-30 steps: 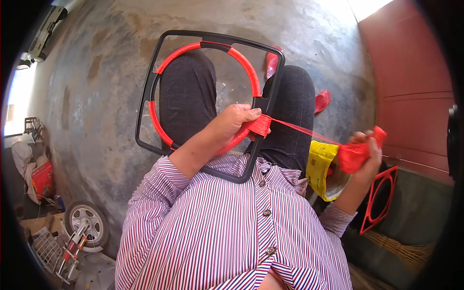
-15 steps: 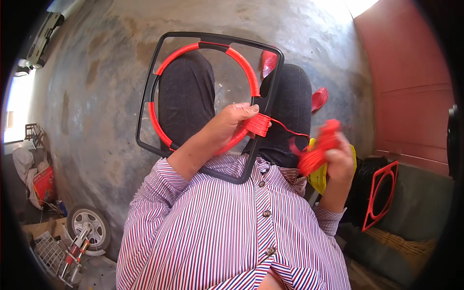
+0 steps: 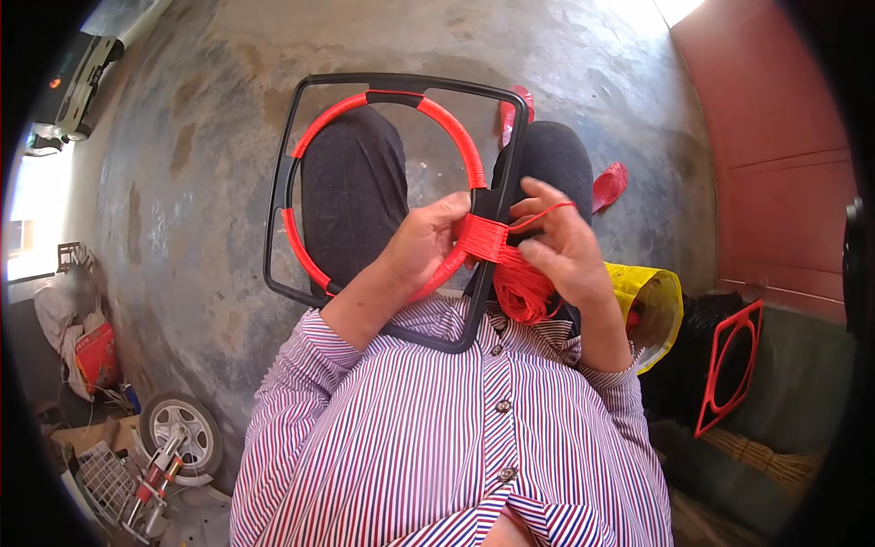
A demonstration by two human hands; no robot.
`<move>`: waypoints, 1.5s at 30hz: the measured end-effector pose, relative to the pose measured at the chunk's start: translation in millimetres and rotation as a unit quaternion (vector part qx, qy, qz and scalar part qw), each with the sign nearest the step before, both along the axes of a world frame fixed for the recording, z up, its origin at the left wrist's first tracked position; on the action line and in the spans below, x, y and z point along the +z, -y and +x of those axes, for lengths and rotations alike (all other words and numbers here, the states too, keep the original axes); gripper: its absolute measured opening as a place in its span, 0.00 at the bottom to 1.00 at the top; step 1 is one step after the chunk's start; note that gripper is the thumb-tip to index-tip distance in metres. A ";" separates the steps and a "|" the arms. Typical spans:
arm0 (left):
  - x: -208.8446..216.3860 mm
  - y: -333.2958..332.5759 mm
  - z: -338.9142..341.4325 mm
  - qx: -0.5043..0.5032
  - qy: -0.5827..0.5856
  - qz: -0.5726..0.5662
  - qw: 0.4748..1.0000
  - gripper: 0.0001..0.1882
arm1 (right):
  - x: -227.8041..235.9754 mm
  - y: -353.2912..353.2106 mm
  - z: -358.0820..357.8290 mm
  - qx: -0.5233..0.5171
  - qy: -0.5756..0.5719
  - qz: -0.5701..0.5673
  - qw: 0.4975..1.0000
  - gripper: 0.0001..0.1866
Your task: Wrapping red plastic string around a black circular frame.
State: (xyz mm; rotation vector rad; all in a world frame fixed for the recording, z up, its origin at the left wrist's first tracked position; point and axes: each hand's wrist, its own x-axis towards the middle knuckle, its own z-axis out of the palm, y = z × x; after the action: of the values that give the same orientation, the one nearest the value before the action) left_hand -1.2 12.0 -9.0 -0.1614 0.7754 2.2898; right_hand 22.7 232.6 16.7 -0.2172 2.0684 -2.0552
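A black square frame [image 3: 406, 80] with a round inner ring rests across my lap, above my dark-trousered knees. Red cord wrapping [image 3: 453, 128] covers much of the ring. My left hand [image 3: 427, 244] is closed round the ring's right side, its thumb beside a broad band of red cord [image 3: 483, 239] wound over the ring and the outer bar. Just right of that band, my right hand [image 3: 570, 246] has curled fingers with a strand of cord crossing them. Below its thumb hangs a loose hank of red cord [image 3: 523, 290], against the outer bar.
A yellow bag [image 3: 670, 301] stands by my right forearm, near another red-wrapped frame [image 3: 706, 401] and a straw broom [image 3: 761, 456]. A red door [image 3: 775, 155] is at right. Red shoes [image 3: 609, 187] show beyond my knees. A wheel [image 3: 182, 433] sits at lower left.
My right hand has come left with the hank, from beside the yellow bag to the frame's right bar. My left hand keeps hold of the ring.
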 end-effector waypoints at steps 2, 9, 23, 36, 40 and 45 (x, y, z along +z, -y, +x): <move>-6.1 -0.8 0.5 0.050 -0.002 -0.055 0.997 0.17 | 6.4 -3.8 -4.8 -0.064 0.034 -0.029 0.997 0.31; -5.8 0.1 3.8 0.273 -0.183 -0.255 0.909 0.21 | 1.0 6.5 -7.6 -0.120 -0.029 -0.073 0.990 0.25; 14.5 3.3 18.8 0.219 -0.480 -0.379 0.760 0.27 | 7.3 39.7 -19.4 -0.052 -0.212 0.189 0.957 0.22; 1.9 0.1 -0.2 0.113 -0.082 -0.245 0.959 0.21 | 21.3 -67.3 15.0 -0.219 -0.076 -0.122 0.965 0.24; 16.7 -2.6 -1.2 0.050 -0.079 -0.199 0.975 0.24 | -6.0 -60.1 2.7 -0.291 -0.033 -0.199 0.935 0.24; 8.6 -2.5 -0.9 0.044 -0.085 -0.106 0.990 0.26 | 6.1 -66.7 1.9 -0.185 -0.047 -0.055 0.980 0.27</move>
State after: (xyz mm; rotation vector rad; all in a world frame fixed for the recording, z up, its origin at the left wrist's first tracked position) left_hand -2.1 14.5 -0.4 -0.0982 1.1219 2.3208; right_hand 24.6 299.4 22.8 0.0602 2.1867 -2.4192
